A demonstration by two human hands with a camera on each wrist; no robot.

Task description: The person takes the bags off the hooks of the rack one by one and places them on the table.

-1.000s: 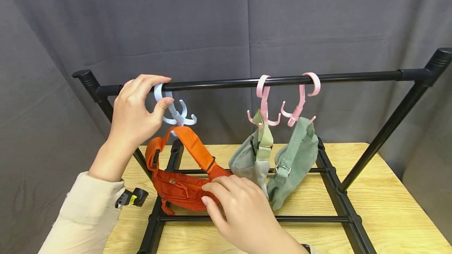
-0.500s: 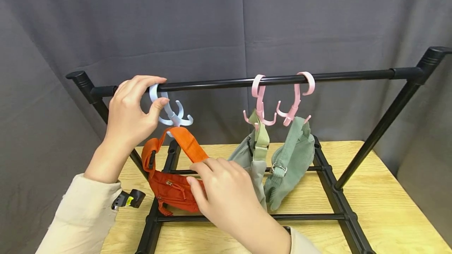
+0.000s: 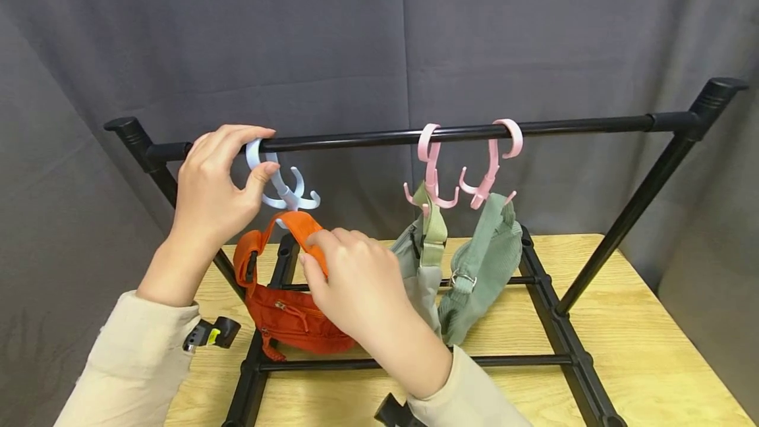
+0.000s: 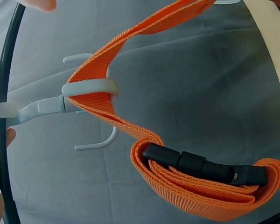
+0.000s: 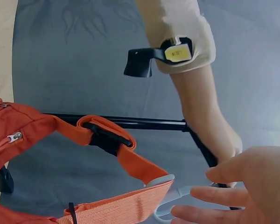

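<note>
A light-blue multi-prong hook (image 3: 290, 199) hangs at the left of a black rack's top bar (image 3: 350, 140). My left hand (image 3: 215, 193) grips it at the bar, fingers over the top and thumb below. An orange-red waist bag (image 3: 302, 329) hangs from one lower prong by its orange strap (image 4: 98, 65), which passes through that prong in the left wrist view. A black buckle (image 4: 196, 163) sits in the folded strap. My right hand (image 3: 362, 279) overlaps the strap in the head view; the right wrist view shows its fingers (image 5: 219, 196) extended beside the hook, apart from the strap.
Two pink hooks (image 3: 431, 173) hang farther right on the bar. One carries a grey-green bag (image 3: 423, 282), the other a green corduroy bag (image 3: 486, 269). The black rack base (image 3: 569, 335) stands on a wooden table (image 3: 646, 348), with a grey curtain (image 3: 332, 38) behind.
My right hand has moved up and left, from over the waist bag's right end to beside its strap near the hook. My left hand keeps its grip at the bar.
</note>
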